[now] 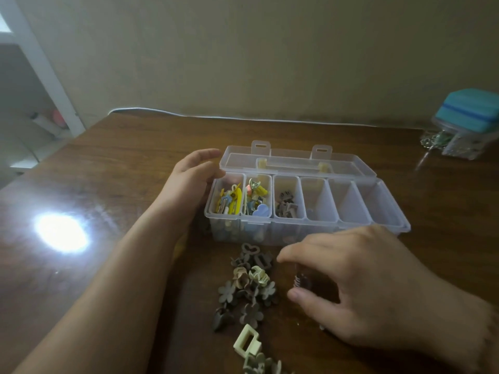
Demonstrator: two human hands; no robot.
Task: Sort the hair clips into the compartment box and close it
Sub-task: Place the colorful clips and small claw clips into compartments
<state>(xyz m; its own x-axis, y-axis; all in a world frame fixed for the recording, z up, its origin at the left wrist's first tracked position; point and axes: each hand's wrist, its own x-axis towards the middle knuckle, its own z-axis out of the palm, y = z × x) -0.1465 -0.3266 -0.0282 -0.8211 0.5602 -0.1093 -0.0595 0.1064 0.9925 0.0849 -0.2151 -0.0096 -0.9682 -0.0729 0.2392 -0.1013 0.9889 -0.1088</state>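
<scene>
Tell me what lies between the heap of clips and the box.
Only bare table, seen in the head view; the heap of clips nearly reaches the box.

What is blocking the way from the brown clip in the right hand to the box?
Nothing visible. The lid is folded back, so the compartment box stands open just beyond the right hand, which pinches a brown clip.

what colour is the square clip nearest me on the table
Pale cream-green; the square clip shows best in the head view, at the near end of the loose pile.
</scene>
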